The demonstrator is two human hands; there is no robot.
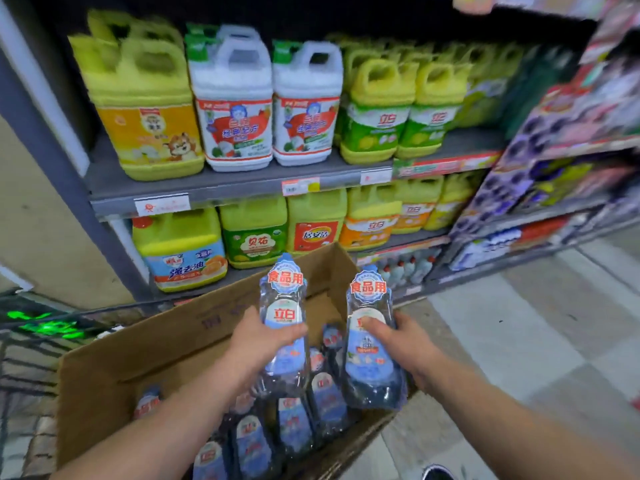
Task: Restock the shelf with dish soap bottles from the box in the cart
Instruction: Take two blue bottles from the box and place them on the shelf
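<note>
An open cardboard box (114, 362) sits in the wire cart (27, 368), with several clear blue-labelled dish soap bottles (294, 424) lying inside. My left hand (263, 341) grips one such bottle (284, 306) upright above the box. My right hand (401, 341) holds a second bottle (370, 327) just to the right, thumb across its label. Both bottles are lifted clear of the box, in front of the grey shelf (221, 188).
The shelf unit carries large yellow, white and green detergent jugs (235, 109) on two levels, with small bottles (405, 268) on the lowest shelf at right. A purple product display (540, 161) stands to the right. Tiled floor (519, 334) lies beside the cart.
</note>
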